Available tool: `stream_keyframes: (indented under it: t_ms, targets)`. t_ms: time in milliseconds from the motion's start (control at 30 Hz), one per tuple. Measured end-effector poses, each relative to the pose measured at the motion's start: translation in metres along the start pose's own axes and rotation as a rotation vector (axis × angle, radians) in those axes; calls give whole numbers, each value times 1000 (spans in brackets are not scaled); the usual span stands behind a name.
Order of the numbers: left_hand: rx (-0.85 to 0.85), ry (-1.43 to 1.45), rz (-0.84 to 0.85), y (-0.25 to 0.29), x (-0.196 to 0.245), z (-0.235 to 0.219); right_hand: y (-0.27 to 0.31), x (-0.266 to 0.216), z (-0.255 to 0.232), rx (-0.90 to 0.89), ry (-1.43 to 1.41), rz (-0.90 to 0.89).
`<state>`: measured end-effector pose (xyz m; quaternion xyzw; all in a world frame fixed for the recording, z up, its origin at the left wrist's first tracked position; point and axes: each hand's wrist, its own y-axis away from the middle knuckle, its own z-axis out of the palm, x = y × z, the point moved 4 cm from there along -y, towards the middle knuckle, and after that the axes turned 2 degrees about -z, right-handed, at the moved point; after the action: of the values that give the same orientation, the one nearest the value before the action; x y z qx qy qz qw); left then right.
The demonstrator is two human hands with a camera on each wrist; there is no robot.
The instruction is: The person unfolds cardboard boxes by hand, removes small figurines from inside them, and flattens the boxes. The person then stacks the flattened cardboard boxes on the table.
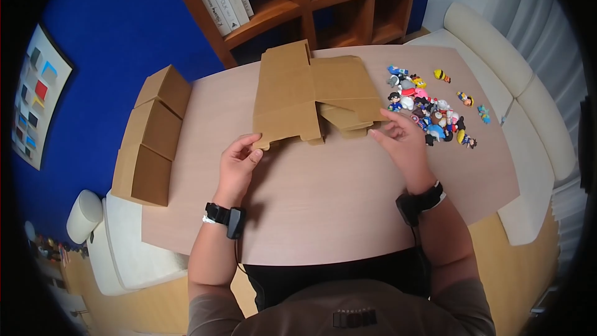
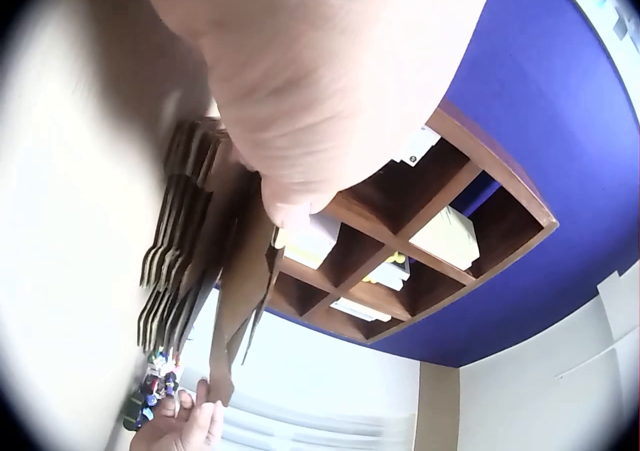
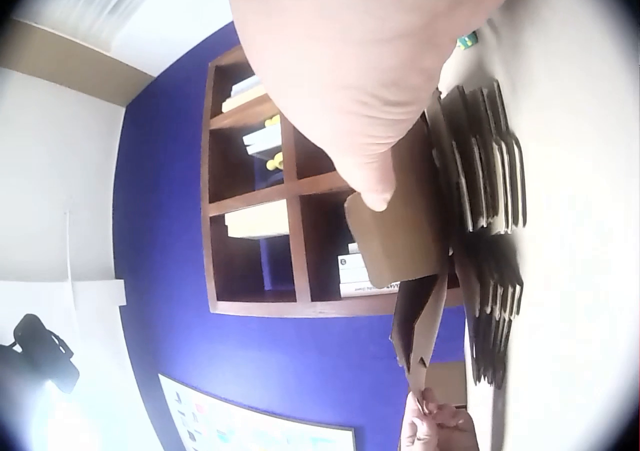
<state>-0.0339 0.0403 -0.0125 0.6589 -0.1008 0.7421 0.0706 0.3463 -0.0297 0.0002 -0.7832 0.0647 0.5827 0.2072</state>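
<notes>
A brown flattened cardboard box is held by both hands at its near side, tilted over the table. My left hand pinches its near left corner between thumb and fingers. At the right, my right hand grips a flap, the thumb lying against the board in the right wrist view. Beneath it, both wrist views show a stack of flat cardboard boxes lying on the table; the held piece hides most of that stack in the head view.
Three folded cardboard boxes stand in a row along the left side of the table. Several small toy figures lie heaped and scattered at the right. A wooden bookshelf stands behind, and a pale sofa on the right.
</notes>
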Motion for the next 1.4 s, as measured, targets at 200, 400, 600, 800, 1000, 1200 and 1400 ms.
stream_keyframes:
  t_ms: [200, 400, 600, 800, 1000, 1200, 1400]
  targets:
    - [114, -240, 201, -3, 3, 0, 2, -22, 3, 46, 255, -358]
    - [90, -485, 298, -14, 5, 14, -6, -16, -4, -5, 163, -284]
    - [106, -958, 322, -39, 21, 12, -17, -4, -7, -138, 331, -352]
    - [-67, -556, 196, -45, -13, 4, -9, -9, -3, -110, 355, -295]
    - [-121, -486, 118, -48, -3, 6, 0, -16, 8, -191, 467, -325]
    - [-74, -514, 185, -51, -1, 1, 2, -4, 13, -221, 474, -215]
    - [8, -479, 149, -54, -8, -2, 3, 0, 16, -259, 476, -248]
